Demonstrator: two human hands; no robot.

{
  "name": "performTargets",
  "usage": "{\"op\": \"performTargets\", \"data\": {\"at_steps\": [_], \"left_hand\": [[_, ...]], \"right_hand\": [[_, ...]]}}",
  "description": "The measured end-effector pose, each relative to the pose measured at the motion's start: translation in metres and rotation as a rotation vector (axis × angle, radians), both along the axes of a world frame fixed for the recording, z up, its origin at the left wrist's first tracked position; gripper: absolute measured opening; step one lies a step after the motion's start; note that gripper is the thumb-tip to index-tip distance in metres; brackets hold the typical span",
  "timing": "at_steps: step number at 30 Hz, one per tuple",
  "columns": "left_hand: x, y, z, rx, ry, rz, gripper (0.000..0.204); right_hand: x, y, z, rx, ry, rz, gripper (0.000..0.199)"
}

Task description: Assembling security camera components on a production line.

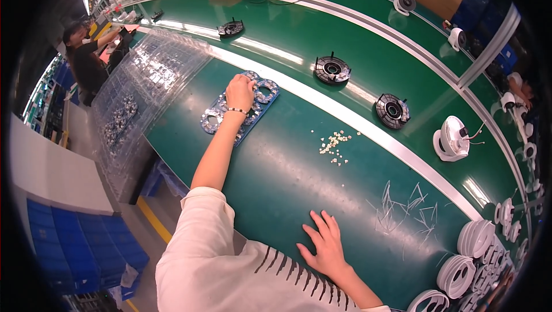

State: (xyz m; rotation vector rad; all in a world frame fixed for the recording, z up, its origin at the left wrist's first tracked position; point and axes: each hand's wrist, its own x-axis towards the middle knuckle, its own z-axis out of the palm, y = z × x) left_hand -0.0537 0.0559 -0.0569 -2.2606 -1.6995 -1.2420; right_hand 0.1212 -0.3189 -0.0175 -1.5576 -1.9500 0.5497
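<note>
Blue tray [214, 118] of metal rings lies on the green bench [276, 174], beside the clear blister trays [146, 76]. Left hand [240, 92] rests on its far end, fingers curled onto a ring [266, 89], though whether they pinch it I cannot tell. Right hand [325, 245] lies flat and open on the bench, near scattered small white parts [333, 145].
</note>
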Motion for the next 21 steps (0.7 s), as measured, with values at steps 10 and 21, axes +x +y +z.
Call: {"op": "performTargets", "data": {"at_steps": [10, 21], "left_hand": [[-0.001, -0.009, 0.026, 0.090, -0.173, -0.235, 0.007], [-0.018, -0.001, 0.020, -0.042, 0.044, -0.174, 0.014]], "right_hand": [[-0.011, 0.010, 0.004, 0.007, -0.016, -0.014, 0.040], [-0.032, 0.036, 0.006, -0.001, -0.017, -0.006, 0.040]]}}
